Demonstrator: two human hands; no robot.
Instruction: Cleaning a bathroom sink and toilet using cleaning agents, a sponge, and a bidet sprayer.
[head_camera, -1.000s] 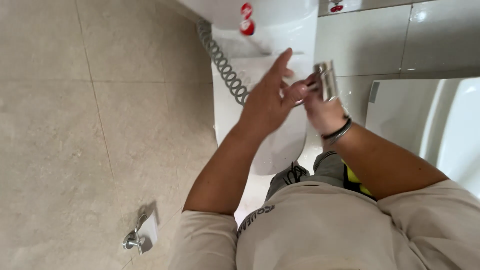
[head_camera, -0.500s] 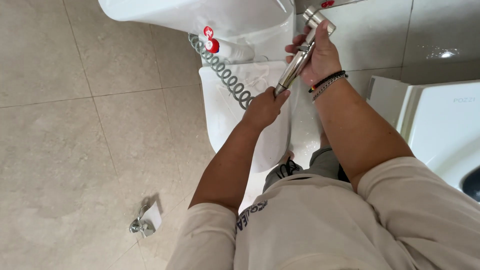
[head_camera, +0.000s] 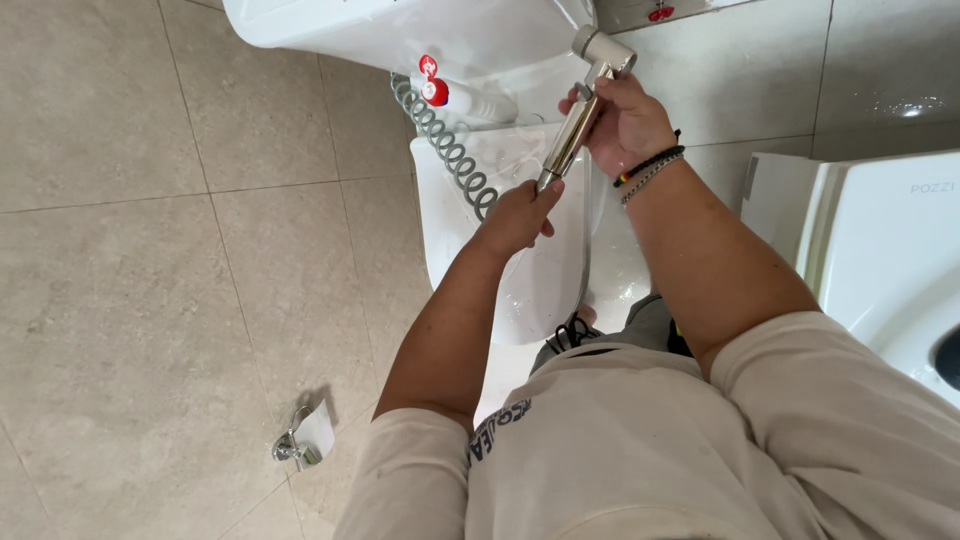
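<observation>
Upper middle of the frame, our right hand (head_camera: 625, 120) wraps the chrome sprayer (head_camera: 578, 120) (fingers curled tight) while our left hand (head_camera: 518, 215) pinches its lower end.

One view only, worn on the head, aimed steeply down the person's own chest and forearms. It sits close: the two-handed grip on the metal bidet sprayer (head_camera: 577, 125) fills the upper centre, tiled floor (head_camera: 130, 300) spreading left of and below that grip.

We are seeing bright, even indoor light, glare glinting off the glossy wall tile (head_camera: 905, 105), a soft shadow lying beside the chrome fitting (head_camera: 290, 448), everything staying sharp.
</observation>
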